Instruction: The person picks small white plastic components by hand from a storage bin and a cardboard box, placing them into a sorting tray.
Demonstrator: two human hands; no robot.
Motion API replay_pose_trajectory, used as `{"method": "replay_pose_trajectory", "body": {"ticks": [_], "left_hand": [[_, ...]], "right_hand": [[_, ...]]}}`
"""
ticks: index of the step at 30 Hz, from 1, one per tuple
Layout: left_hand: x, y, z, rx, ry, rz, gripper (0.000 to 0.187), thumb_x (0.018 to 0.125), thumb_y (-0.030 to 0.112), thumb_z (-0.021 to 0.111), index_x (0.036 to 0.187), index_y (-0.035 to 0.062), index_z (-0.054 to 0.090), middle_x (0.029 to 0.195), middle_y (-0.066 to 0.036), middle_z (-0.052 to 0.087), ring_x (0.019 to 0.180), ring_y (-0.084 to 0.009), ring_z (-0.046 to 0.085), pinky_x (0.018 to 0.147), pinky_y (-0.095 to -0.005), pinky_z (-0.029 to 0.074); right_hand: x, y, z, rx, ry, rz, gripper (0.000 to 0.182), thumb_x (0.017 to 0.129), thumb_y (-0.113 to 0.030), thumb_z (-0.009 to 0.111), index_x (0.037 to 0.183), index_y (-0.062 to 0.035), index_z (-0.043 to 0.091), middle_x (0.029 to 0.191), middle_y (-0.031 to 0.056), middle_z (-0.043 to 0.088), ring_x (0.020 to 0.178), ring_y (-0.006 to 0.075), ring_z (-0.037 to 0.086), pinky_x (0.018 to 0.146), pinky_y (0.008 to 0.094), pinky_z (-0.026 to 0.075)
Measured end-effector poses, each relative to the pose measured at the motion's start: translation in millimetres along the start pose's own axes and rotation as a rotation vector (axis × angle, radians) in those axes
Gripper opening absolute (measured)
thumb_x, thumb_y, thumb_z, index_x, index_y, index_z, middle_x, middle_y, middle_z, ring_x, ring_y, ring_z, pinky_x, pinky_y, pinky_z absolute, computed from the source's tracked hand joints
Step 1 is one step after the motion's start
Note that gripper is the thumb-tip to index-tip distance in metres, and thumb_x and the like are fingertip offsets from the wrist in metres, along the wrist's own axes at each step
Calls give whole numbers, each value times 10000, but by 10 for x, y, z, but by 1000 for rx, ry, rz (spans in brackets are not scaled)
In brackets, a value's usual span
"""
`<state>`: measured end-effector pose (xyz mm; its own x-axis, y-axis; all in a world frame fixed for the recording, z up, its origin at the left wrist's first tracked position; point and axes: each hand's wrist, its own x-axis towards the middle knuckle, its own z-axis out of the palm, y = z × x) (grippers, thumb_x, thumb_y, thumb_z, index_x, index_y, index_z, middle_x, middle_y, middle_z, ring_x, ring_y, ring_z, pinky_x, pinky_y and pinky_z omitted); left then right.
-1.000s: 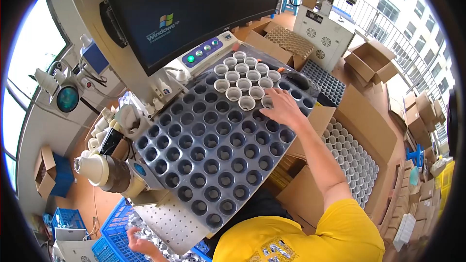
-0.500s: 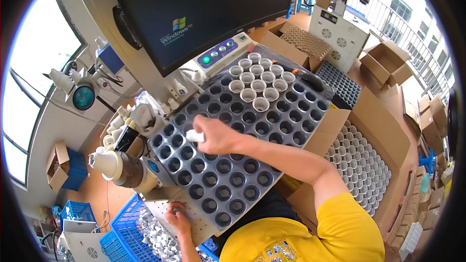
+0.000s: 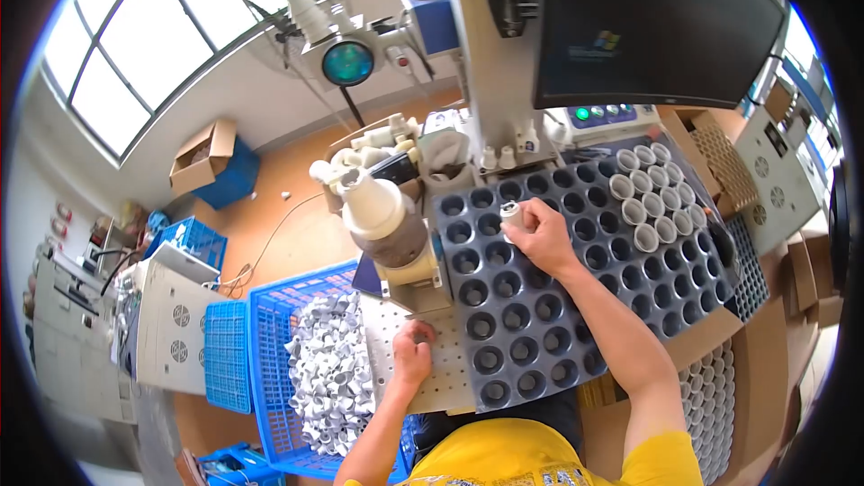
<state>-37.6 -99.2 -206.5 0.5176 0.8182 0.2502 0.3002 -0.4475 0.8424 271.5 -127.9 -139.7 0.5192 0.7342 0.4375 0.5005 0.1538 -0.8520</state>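
My right hand [image 3: 543, 238] pinches a small white plastic cup-shaped part [image 3: 512, 215] over the left side of the black tray [image 3: 526, 288], which has rows of round holes. Several similar white cups [image 3: 657, 202] stand grouped at the tray's far right. My left hand [image 3: 413, 353] rests with curled fingers on the perforated metal plate [image 3: 457, 351], below the cream conical machine head [image 3: 373, 207]. What its fingers hold, if anything, is hidden.
A blue crate [image 3: 270, 378] heaped with loose white parts [image 3: 333, 369] stands at left. The monitor [image 3: 657, 27] and a button panel [image 3: 612, 115] rise behind the tray. At right is a cardboard box [image 3: 760, 378] packed with white cups [image 3: 708, 405].
The view has swung left, bringing the crate and window further in. My right hand still grips the white part, which now tilts more upright. My left hand stays on the perforated plate.
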Motion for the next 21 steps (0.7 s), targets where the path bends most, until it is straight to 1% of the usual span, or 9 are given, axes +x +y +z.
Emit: {"method": "replay_pose_trajectory", "body": {"ticks": [1, 4, 5, 11, 14, 17, 21], "left_hand": [[-3, 2, -4, -2, 2, -6, 243, 577, -64, 406, 734, 1, 580, 774, -160, 618, 797, -330, 591, 784, -369, 478], [-3, 11, 0, -13, -2, -7, 242, 577, -68, 404, 734, -5, 578, 774, -163, 612, 802, -333, 588, 788, -369, 477], [-1, 15, -3, -14, 1, -4, 244, 577, -70, 402, 734, -7, 579, 771, -164, 610, 796, -334, 587, 786, -368, 478], [15, 62, -1, -24, 9, 14, 249, 574, -77, 393, 729, -15, 577, 754, -167, 602, 767, -338, 583, 770, -363, 481], [12, 37, 2, -23, 7, 22, 251, 572, -79, 390, 727, -16, 577, 752, -169, 601, 767, -339, 584, 772, -360, 482], [13, 30, 3, -28, 5, 4, 251, 572, -77, 390, 726, -15, 577, 751, -169, 601, 769, -340, 584, 775, -359, 481], [16, 33, -1, -28, 4, -4, 246, 572, -68, 394, 727, -13, 578, 750, -168, 602, 769, -343, 583, 777, -364, 481]], "right_hand": [[5, 19, -4, 19, -22, 23, 310, 740, -150, 772, 760, -25, 489, 657, 29, 442, 627, 147, 426, 593, 300, 405], [18, -40, -22, 23, -40, 59, 315, 744, -147, 771, 747, -25, 480, 659, 16, 449, 632, 139, 427, 598, 296, 406], [21, -93, -49, 12, -87, 124, 383, 767, -79, 762, 699, -61, 386, 751, 6, 505, 700, 103, 431, 634, 269, 402], [24, -96, -66, 6, -91, 97, 394, 772, -92, 770, 701, -64, 383, 759, 12, 503, 696, 106, 423, 628, 270, 398], [21, -94, -68, 23, -90, 103, 391, 776, -98, 769, 700, -67, 387, 739, 5, 486, 687, 106, 417, 621, 270, 392], [26, -112, -71, 15, -81, 111, 363, 755, -141, 770, 708, -43, 424, 665, 25, 465, 636, 145, 429, 609, 296, 407], [28, -114, -74, 29, -77, 99, 361, 754, -141, 769, 705, -44, 424, 667, 27, 477, 636, 143, 432, 609, 297, 408]]}}
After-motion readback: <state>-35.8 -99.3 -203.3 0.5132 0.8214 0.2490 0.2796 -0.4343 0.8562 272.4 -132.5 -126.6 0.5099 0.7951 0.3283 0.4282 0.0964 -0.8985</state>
